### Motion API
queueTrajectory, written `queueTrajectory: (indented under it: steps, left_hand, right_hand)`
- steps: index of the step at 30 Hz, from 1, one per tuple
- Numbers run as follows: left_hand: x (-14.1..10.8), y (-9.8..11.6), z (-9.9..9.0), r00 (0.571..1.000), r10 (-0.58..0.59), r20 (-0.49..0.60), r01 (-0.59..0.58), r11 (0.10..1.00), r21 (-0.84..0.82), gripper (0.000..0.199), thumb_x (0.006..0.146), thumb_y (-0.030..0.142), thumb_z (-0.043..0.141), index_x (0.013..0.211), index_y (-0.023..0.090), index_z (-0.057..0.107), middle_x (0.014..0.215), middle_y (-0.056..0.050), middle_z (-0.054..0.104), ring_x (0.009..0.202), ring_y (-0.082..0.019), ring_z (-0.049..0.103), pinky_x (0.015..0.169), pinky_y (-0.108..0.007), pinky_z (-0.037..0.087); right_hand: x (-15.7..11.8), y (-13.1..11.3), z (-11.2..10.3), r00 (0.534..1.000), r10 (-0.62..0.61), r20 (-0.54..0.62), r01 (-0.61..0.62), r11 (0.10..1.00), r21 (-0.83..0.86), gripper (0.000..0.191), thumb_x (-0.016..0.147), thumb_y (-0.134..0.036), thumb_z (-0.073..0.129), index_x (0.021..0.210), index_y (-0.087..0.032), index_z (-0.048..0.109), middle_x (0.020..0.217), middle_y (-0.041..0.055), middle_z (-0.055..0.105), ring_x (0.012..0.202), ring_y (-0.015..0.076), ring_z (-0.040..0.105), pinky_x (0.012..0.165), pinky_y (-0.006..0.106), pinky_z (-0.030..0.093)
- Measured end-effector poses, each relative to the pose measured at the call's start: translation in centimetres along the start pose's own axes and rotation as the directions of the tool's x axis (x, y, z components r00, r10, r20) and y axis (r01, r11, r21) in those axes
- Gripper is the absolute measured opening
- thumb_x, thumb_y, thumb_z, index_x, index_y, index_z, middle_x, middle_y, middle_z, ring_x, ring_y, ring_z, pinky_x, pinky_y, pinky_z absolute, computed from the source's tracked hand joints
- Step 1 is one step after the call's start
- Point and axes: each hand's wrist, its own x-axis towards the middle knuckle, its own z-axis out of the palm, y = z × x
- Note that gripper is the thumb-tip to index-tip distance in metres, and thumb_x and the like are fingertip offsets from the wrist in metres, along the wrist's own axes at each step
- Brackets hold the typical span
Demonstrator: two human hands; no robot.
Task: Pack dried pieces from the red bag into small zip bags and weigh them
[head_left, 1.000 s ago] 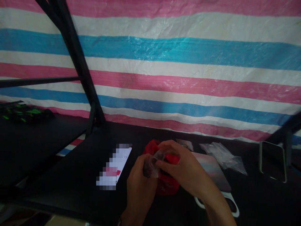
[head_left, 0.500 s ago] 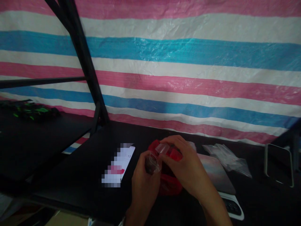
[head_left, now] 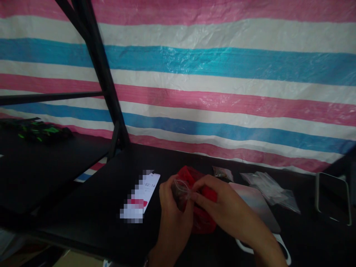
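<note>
- Room: the black table runs from its near edge, low in view, to a far edge against the striped tarp. Open black tabletop lies left of the hands, out past the phone. The right side is more crowded.
- Beside the hands: the phone lies flat and angled just left of the left hand, not touching it; its screen reads 02:14, the rest pixelated.
- Upright: a black metal post stands at the far left corner of the table, well apart from the hands. A lower black shelf sits to its left, with a green-and-black bundle at the back.
- Containers: a small clear bag holds something dark, too wrapped to identify. A crumpled red bag bunches directly behind and under the hands, on the table.
- Grip: the left hand curls closed around the clear bag's dark body. The right hand pinches narrowly at the bag's thin, gathered end.
- Clear bag: held just above the red bag, at mid-table. Its long axis lies roughly level, dark body to the left, thin end pointing right.
- Right side: a small packet, loose clear bags, a pale flat pad, a white-rimmed object under the right forearm, and a pale-rimmed dark slab at the far right.
</note>
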Motion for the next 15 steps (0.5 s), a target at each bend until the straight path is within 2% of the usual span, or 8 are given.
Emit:
queueTrajectory:
  steps: [2,4,6,9,12,15]
  left_hand:
    - [-0.1,-0.1,0.1,0.998,0.062,-0.023,-0.061,0.997,0.035,0.05,0.093,0.032,0.065,0.14,0.026,0.048,0.131,-0.011,0.054,0.12,-0.03,0.06,0.103,-0.053,0.054]
    - [-0.2,0.0,0.1,0.992,0.125,-0.023,-0.123,0.99,0.069,0.05,0.095,0.031,0.066,0.141,0.029,0.047,0.133,-0.01,0.053,0.123,-0.03,0.059,0.103,-0.051,0.055]
    - [-0.4,0.3,0.0,0.983,0.183,0.018,-0.184,0.979,0.082,0.052,0.095,0.028,0.067,0.143,0.032,0.046,0.136,-0.009,0.052,0.126,-0.028,0.059,0.104,-0.048,0.056]
    - [-0.6,0.8,-0.4,0.958,0.277,0.079,-0.284,0.952,0.116,0.059,0.095,0.025,0.068,0.147,0.035,0.044,0.139,-0.008,0.052,0.128,-0.028,0.059,0.104,-0.045,0.056]
    - [-0.8,1.0,-0.8,0.931,0.356,0.078,-0.364,0.917,0.161,0.066,0.095,0.027,0.068,0.155,0.033,0.04,0.138,-0.009,0.05,0.126,-0.029,0.058,0.104,-0.046,0.055]
    - [-0.8,0.9,-1.3,0.92,0.389,0.053,-0.391,0.9,0.193,0.061,0.099,0.028,0.061,0.156,0.03,0.041,0.134,-0.009,0.049,0.122,-0.028,0.057,0.103,-0.046,0.054]
  right_hand:
    - [0.2,-0.4,0.0,1.0,0.019,-0.016,-0.019,1.0,0.021,0.01,0.095,-0.025,0.069,0.092,-0.026,0.079,0.096,0.0001,0.079,0.089,0.0193,0.073,0.082,0.03,0.053]
    - [0.5,-0.7,0.1,0.993,0.017,-0.118,-0.014,1.0,0.021,0.012,0.094,-0.024,0.067,0.09,-0.025,0.079,0.091,0.0007,0.079,0.084,0.0193,0.072,0.079,0.03,0.053]
    - [0.7,-0.9,0.2,0.974,-0.009,-0.228,0.015,1.0,0.024,0.014,0.093,-0.024,0.066,0.088,-0.025,0.078,0.09,0.002,0.08,0.084,0.0197,0.071,0.081,0.031,0.054]
    - [0.5,-1.3,-0.2,0.961,-0.05,-0.272,0.073,0.994,0.076,0.014,0.092,-0.029,0.063,0.087,-0.024,0.076,0.09,0.0026,0.079,0.085,0.0196,0.072,0.079,0.029,0.055]
    - [-0.3,-0.7,-2.1,0.947,-0.021,-0.322,0.062,0.991,0.119,0.018,0.093,-0.038,0.061,0.09,-0.024,0.072,0.079,0.001,0.074,0.073,0.018,0.069,0.067,0.027,0.053]
    - [-1.6,1.5,-5.4,0.923,0.062,-0.38,-0.024,0.994,0.105,0.024,0.089,-0.047,0.064,0.086,-0.023,0.069,0.066,-0.0006,0.068,0.061,0.0172,0.064,0.061,0.028,0.05]
